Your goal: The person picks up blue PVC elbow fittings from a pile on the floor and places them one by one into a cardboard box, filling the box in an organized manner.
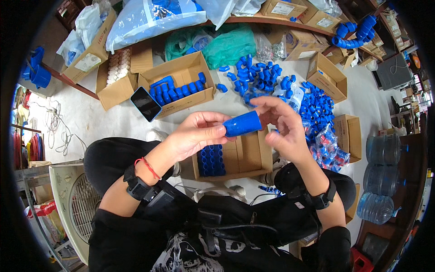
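My left hand (200, 134) pinches the left end of a blue plastic pipe fitting (242, 123) between thumb and fingers. The fitting is a short tube, tilted slightly up to the right. Close by its right end is my right hand (283, 127), fingers curved and spread apart; I see no firm hold there. Below both hands stands an open cardboard box (251, 171). Upright blue fittings (211, 161) fill its left side in neat rows, and bare cardboard shows on its right side.
Another open box (187, 102) holds blue elbow fittings, with a phone (146, 104) leaning at its corner. Loose blue fittings (260, 74) lie heaped on the floor, and bagged fittings (328, 146) lie to the right. Large water bottles (382, 178) and a fan (76, 204) flank me.
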Demonstrator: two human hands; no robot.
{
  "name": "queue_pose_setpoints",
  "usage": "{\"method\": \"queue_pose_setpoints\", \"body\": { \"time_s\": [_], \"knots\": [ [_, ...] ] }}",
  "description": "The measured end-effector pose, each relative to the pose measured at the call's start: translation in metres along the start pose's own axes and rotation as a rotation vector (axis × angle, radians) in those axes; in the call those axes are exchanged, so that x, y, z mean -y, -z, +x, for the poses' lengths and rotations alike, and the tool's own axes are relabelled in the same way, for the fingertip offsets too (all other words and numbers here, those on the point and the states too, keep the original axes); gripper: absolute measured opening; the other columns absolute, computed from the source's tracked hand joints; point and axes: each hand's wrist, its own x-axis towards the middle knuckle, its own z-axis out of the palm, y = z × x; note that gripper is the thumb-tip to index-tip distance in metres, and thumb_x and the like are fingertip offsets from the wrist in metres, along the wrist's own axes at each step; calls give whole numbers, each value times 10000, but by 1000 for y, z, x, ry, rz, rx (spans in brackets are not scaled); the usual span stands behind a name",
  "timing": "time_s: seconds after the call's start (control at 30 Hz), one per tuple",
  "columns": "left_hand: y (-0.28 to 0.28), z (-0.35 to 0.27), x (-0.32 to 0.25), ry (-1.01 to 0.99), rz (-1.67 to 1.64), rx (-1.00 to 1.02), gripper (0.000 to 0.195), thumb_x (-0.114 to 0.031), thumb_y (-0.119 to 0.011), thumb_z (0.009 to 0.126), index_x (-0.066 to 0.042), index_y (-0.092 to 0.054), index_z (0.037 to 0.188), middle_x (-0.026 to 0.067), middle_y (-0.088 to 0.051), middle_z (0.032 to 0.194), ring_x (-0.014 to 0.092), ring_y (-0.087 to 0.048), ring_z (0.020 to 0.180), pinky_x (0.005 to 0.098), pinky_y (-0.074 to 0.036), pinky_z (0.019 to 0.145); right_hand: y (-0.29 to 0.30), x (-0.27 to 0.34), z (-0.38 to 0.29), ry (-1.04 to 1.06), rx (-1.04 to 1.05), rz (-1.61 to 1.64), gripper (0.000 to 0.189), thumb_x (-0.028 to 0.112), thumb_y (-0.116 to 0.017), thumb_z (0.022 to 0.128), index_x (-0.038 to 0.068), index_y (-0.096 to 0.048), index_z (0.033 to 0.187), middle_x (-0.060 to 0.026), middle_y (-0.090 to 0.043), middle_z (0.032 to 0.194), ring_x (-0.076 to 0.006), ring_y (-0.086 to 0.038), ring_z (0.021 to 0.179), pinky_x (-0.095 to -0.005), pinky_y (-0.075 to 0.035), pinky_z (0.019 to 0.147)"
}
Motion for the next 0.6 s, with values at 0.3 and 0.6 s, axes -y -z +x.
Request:
{"method": "queue_pose_setpoints", "body": {
  "time_s": [0.3,0.6],
  "knots": [
    [7,1,0,62,137,-136,307,-95,-518,704,60,-420,951,114,-492,875,166,-515,786,208,-429,693,-5,-7,-2,-234,-50,110,225,64,-524,696,-6,-486,907,-24,-516,781,-63,-482,687,-179,-384,632],
    [47,22,23,208,289,-217,312,-163,-527,708,-7,-435,962,64,-494,890,138,-506,790,225,-413,684,1,-78,8,-483,-63,179,171,66,-560,664,-17,-521,808,-29,-533,722,-80,-502,647,-174,-403,592]
  ]
}}
